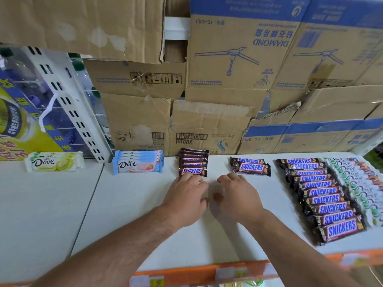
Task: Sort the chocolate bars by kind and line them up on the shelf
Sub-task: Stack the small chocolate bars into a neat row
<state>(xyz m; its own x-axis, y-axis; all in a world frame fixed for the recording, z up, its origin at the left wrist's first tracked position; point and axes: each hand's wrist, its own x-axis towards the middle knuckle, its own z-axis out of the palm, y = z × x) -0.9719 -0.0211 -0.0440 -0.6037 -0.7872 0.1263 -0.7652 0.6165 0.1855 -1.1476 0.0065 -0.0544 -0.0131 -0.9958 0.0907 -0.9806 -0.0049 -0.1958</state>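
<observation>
On the white shelf (145,214), a short row of small Snickers bars (193,163) lies at centre back. My left hand (186,197) rests palm down just in front of it, fingertips touching the nearest bar. My right hand (236,195) hovers palm down beside it, fingers spread, just short of two larger Snickers bars (250,166). A long row of Snickers bars (325,197) runs along the right, with a row of white Dove bars (360,183) beyond it. Blue-pink Dove bars (137,163) sit left of centre. A green Dove bar (54,161) lies far left.
Cardboard boxes (207,125) are stacked behind the shelf as a back wall. A white slotted shelf upright (68,104) leans at the left, with bottles behind it. An orange price rail (207,272) edges the shelf front.
</observation>
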